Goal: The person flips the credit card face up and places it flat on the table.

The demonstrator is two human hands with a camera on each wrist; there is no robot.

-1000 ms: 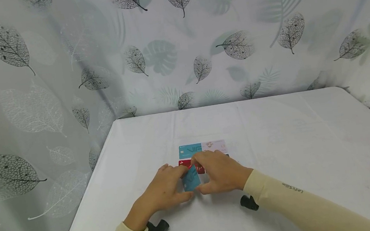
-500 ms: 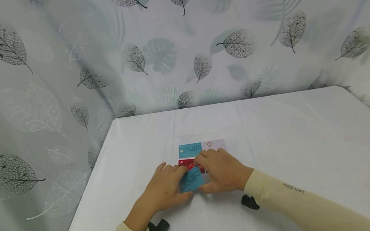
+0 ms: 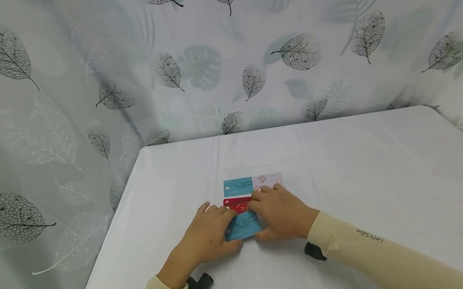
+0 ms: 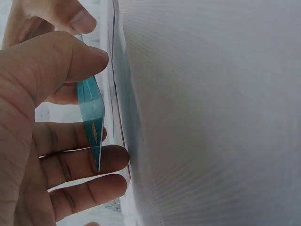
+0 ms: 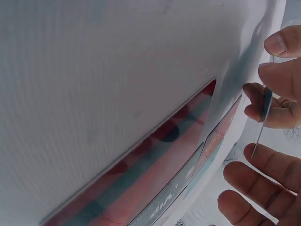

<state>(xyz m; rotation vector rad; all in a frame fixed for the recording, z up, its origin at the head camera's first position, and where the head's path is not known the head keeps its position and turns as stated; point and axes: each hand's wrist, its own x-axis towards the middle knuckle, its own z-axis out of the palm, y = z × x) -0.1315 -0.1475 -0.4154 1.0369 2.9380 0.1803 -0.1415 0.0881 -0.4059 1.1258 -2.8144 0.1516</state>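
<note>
A teal VIP card [image 3: 244, 228] is raised off the table between my hands. My left hand [image 3: 207, 235] holds its left end, thumb on the near side and fingers on the far side. My right hand [image 3: 284, 214] holds the right end likewise. In the left wrist view the card [image 4: 91, 106] stands tilted, nearly edge-on; in the right wrist view it is a thin edge [image 5: 266, 106]. Just beyond lies a red card [image 3: 236, 203], partly covered by my fingers. Behind it, a second teal VIP card [image 3: 236, 187] lies beside a pink floral card [image 3: 267, 180].
A white cloth covers the table [image 3: 345, 165]. Leaf-patterned curtains [image 3: 246, 52] hang along the back and sides. In the right wrist view, a reddish card [image 5: 155, 155] and a grey VIP card [image 5: 164, 202] lie flat. Black wrist-worn pieces [image 3: 200, 285] sit under both wrists.
The teal card has turned from a steep slant to nearly level, its long side now left to right. My right hand has shifted slightly right, showing more of the red card.
</note>
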